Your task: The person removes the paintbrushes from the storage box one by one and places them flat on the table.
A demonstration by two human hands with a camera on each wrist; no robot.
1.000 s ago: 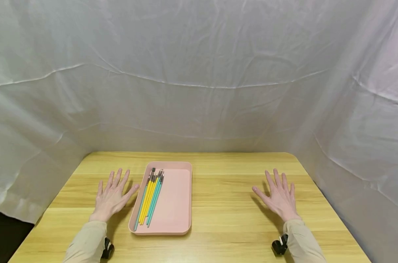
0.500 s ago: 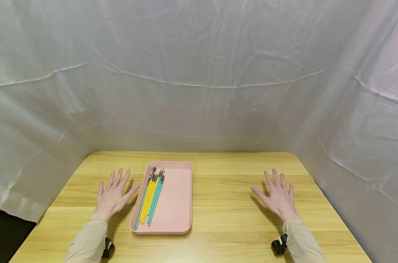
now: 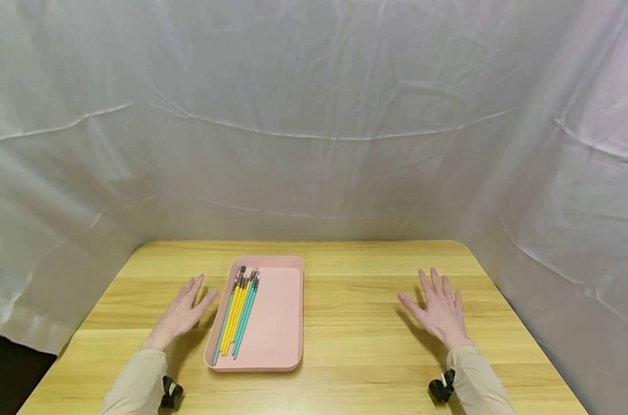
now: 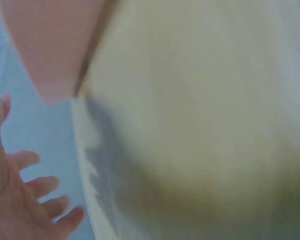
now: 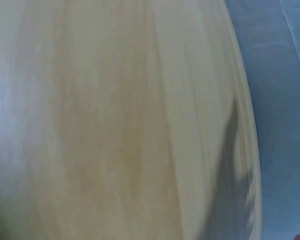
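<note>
My left hand (image 3: 177,316) is held over the table just left of a pink tray (image 3: 279,366), turned partly on its side with nothing in it. Its thumb points toward the tray's left wall. In the left wrist view, the fingers (image 4: 44,186) look loosely bent beside the tray's corner (image 4: 55,60). Inside the tray, along its left side, lies a slanted bundle of several paintbrushes (image 3: 236,317) with yellow and teal handles, bristles at the far end. Far to the right, my right hand (image 3: 440,314) is spread palm down above the table, holding nothing.
A light wood table (image 3: 355,323) spans the view. Grey-white cloth (image 3: 314,173) hangs behind it and along both sides. Small black cameras (image 3: 172,393) are strapped at the wrists, below beige sleeves (image 3: 137,383).
My left hand has rolled from palm down onto its side, its fingers drawing closer together. The right hand, the tray and the paintbrushes stay where they were.
</note>
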